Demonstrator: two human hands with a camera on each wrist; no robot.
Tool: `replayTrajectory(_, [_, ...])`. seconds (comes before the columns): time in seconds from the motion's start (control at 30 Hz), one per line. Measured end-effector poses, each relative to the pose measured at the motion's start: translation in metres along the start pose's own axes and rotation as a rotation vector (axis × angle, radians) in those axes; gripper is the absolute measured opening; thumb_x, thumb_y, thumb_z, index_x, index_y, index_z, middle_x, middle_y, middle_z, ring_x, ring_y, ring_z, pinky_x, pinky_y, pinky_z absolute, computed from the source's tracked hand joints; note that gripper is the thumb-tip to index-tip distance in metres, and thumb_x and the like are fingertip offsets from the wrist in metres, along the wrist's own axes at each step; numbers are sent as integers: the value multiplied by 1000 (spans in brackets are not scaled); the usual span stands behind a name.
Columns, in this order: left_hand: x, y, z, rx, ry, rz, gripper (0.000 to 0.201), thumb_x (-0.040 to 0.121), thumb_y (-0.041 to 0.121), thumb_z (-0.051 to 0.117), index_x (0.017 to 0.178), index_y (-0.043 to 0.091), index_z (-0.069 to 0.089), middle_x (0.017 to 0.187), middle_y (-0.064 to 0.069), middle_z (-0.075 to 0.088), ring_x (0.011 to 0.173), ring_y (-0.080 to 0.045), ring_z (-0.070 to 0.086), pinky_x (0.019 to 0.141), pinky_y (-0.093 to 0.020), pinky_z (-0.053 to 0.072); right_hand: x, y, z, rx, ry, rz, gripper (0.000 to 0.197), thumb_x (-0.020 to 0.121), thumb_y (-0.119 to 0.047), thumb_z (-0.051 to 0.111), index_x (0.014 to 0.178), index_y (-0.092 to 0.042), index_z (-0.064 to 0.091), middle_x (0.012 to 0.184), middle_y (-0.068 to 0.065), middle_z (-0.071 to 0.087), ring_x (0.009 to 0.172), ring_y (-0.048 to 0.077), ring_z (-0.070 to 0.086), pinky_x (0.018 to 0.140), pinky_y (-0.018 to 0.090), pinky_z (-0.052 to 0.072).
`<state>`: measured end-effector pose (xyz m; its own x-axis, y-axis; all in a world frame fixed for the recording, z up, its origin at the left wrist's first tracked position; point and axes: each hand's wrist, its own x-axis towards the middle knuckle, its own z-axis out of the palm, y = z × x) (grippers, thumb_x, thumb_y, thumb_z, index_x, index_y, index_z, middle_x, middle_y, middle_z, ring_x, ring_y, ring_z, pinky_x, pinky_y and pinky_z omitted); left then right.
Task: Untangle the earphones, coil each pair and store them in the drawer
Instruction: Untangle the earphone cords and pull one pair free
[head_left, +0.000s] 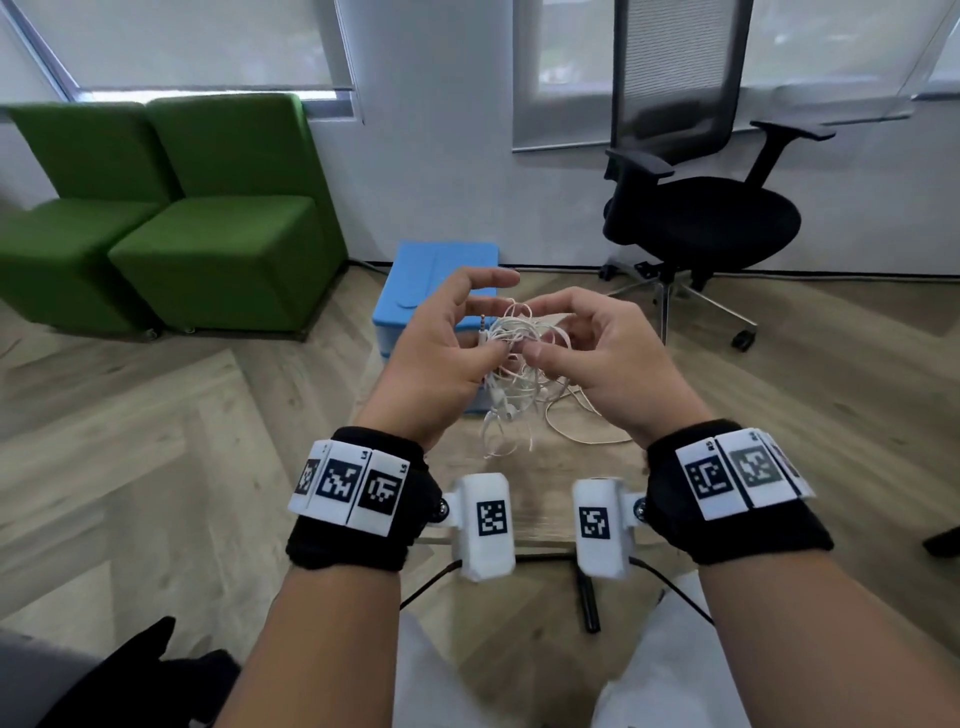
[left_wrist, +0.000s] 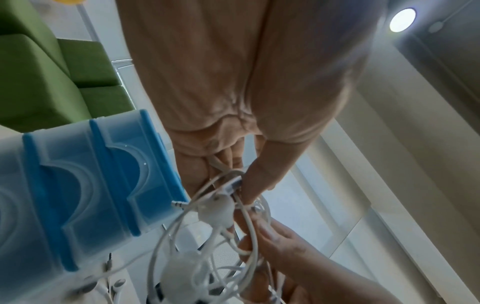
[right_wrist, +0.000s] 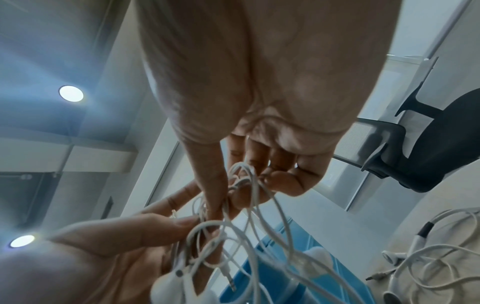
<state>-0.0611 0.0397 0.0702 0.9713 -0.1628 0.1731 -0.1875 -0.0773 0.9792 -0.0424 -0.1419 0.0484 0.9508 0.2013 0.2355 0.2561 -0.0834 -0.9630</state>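
A knotted bundle of white earphones (head_left: 519, 358) hangs in the air between my two hands, above the wooden table (head_left: 597, 415). My left hand (head_left: 441, 343) pinches cords at the left of the bundle with thumb and finger; its index finger is stretched out above. From the right, my right hand (head_left: 582, 343) pinches the cords, fingers curled over the top. A jack plug (head_left: 483, 325) sticks up by my left thumb. Loose cable trails down onto the table. Behind the hands stands the blue drawer unit (head_left: 436, 275), its drawers (left_wrist: 85, 185) closed in the left wrist view.
More white earphone cable (right_wrist: 428, 261) lies loose on the table at the right. A black office chair (head_left: 701, 208) stands at the back right and two green seats (head_left: 171, 223) at the back left. Floor surrounds the small table.
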Motion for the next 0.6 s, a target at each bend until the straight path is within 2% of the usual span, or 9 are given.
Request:
replayTrajectory(0.07, [1, 1, 1, 39, -16, 6, 52, 92, -14, 61, 130, 22, 59, 120, -13, 66, 79, -26, 69, 80, -40, 62, 0, 0, -2, 26, -16, 7, 42, 85, -2, 82, 123, -14, 69, 73, 23, 59, 66, 21, 58, 66, 31, 52])
replayTrajectory(0.13, [1, 2, 2, 68, -42, 11, 56, 92, -14, 58, 132, 25, 57, 122, -13, 62, 79, -21, 69, 81, -40, 62, -1, -1, -3, 47, -55, 32, 52, 85, 4, 80, 131, -14, 63, 67, 14, 53, 63, 20, 55, 63, 26, 51])
replayTrajectory(0.23, [1, 4, 3, 93, -64, 12, 55, 93, -15, 55, 132, 25, 54, 121, -16, 58, 79, -23, 67, 81, -45, 61, -3, -4, -3, 32, -133, 55, 56, 85, 9, 77, 135, -13, 62, 61, -3, 60, 64, 21, 56, 61, 27, 53])
replayTrajectory(0.3, [1, 2, 4, 109, -51, 17, 48, 93, -13, 57, 126, 22, 53, 112, -18, 57, 74, -25, 62, 73, -44, 58, -5, -5, -2, -2, -129, 58, 45, 86, 9, 76, 126, -9, 66, 63, -4, 64, 62, 18, 59, 61, 25, 53])
replayTrajectory(0.33, [1, 1, 5, 126, -38, 22, 46, 93, -11, 58, 124, 22, 52, 106, -16, 56, 71, -25, 59, 68, -43, 55, -6, -5, -1, -15, -117, 55, 38, 86, 9, 75, 120, -6, 68, 66, 1, 66, 62, 17, 59, 60, 23, 53])
replayTrajectory(0.37, [2, 0, 5, 144, -24, 29, 44, 93, -10, 59, 122, 23, 52, 102, -13, 55, 69, -24, 57, 65, -43, 54, -6, -6, 1, -22, -107, 49, 31, 87, 9, 74, 115, -4, 69, 69, 10, 67, 63, 19, 60, 60, 23, 53])
replayTrajectory(0.43, [3, -1, 5, 158, -2, 38, 47, 94, -6, 62, 124, 27, 51, 103, -10, 56, 69, -27, 57, 66, -51, 56, -7, -5, 5, -23, -83, 34, 21, 89, 7, 73, 107, -2, 70, 80, 26, 68, 64, 24, 59, 59, 26, 54])
replayTrajectory(0.5, [3, -3, 5, 175, 26, 45, 50, 93, 0, 68, 128, 31, 50, 111, -10, 59, 70, -30, 59, 67, -53, 58, -6, -3, 6, -7, -35, 22, 14, 89, 6, 74, 98, -6, 73, 81, 23, 70, 62, 23, 60, 59, 26, 54])
replayTrajectory(0.6, [4, -7, 2, 218, 100, 56, 46, 88, 8, 78, 124, 27, 58, 113, -7, 64, 69, -15, 68, 62, -32, 56, -6, -1, 4, 40, 20, 8, 20, 89, 8, 73, 87, -12, 73, 73, 8, 68, 60, 22, 61, 59, 24, 55])
